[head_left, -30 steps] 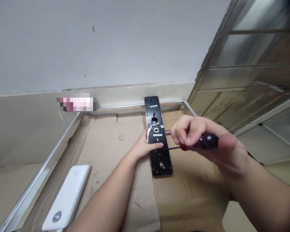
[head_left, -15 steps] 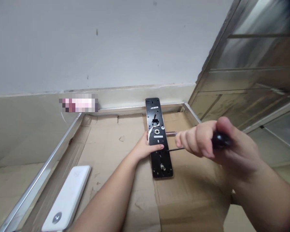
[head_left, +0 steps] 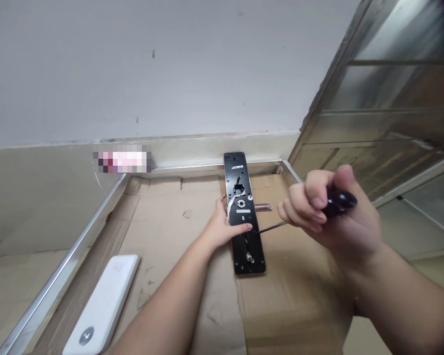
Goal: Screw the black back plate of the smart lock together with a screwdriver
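A long black door lock panel (head_left: pixel 248 246) lies with its inner side up, showing a square spindle hole, a metal pin, small screws and a white cable (head_left: pixel 234 201). A copper-coloured lever handle (head_left: pixel 263 207) sticks out from beneath its right side. My left hand (head_left: pixel 222 228) grips the panel's left edge, thumb lying across the top. In my right hand (head_left: pixel 318 207) is a screwdriver (head_left: pixel 341 202), its dark handle closed in my fingers. Its thin shaft slants down left to the panel, near my left thumb; whether the tip sits in a screw is too small to tell.
Cardboard (head_left: pixel 177 212) covers the table, bordered by a raised metal frame (head_left: pixel 59 276). A white oblong cover (head_left: pixel 103 301) with a round grey disc lies at the left. Behind stands a pale wall (head_left: pixel 192 64). A pixelated patch hides something at the back left.
My right hand has turned about the screwdriver handle and shifted slightly right, uncovering more of the lever handle. The left hand and panel stay nearly in place.
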The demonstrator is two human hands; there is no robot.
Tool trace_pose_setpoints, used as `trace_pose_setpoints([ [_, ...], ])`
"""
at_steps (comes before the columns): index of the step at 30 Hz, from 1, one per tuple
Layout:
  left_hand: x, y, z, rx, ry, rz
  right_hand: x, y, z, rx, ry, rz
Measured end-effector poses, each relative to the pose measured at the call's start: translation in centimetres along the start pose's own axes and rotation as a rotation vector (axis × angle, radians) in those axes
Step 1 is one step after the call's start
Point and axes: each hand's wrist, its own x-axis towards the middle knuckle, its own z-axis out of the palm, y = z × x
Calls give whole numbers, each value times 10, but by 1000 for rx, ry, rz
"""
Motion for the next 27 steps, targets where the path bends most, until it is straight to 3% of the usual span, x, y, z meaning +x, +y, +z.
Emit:
trace_pose_setpoints([
  [6, -8, 17, 1, 450, 192, 216, -7, 15, 15, -104, 231, -258],
  [9, -13, 32, 5, 640, 164, 341, -7, 11, 16, -184, 195, -160],
  [13, -19, 45, 10, 770, 113, 488, -3, 0, 12, -37, 70, 20],
  [16, -20, 47, 11, 814, 156, 540, -3, 3, 15, 25, 127, -78],
  [19, -20, 48, 11, 759, 57, 590, -5, 12, 20, -98, 266, -249],
  [21, -21, 48, 12, 702, -47, 619, -6, 16, 20, -189, 303, -287],
  [24, -23, 48, 14, 627, -151, 617, -5, 17, 14, -264, 227, -296],
  [27, -24, 48, 16, 592, -202, 581, -4, 14, 10, -145, 118, -183],
])
